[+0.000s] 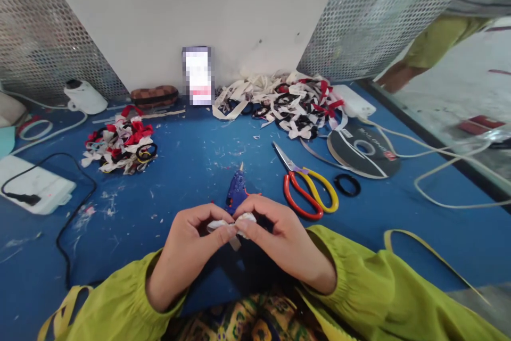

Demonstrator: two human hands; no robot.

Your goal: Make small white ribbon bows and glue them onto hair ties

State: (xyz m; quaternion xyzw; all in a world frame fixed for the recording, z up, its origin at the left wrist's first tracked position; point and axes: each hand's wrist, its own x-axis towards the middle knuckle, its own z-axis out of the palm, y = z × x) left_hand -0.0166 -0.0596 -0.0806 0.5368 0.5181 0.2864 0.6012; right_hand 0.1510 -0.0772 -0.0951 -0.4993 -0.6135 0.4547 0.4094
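Note:
My left hand (187,248) and my right hand (279,237) meet near the front edge of the blue table (191,160). Both pinch a small white ribbon bow (233,225) between thumbs and fingertips, its tail hanging down. Just behind the bow lies a blue glue gun (236,190) with its nozzle pointing away from me. Scissors (307,188) with red and yellow handles lie to the right of the gun, shut. A black hair tie (347,185) lies beside the scissors.
A pile of red, white and black bows (120,141) sits at left, a larger heap of ribbon bows (287,101) at the back right. A ribbon spool (363,150), power strips (34,186) with cables, a phone (197,75) and another person's leg (435,48) surround the area.

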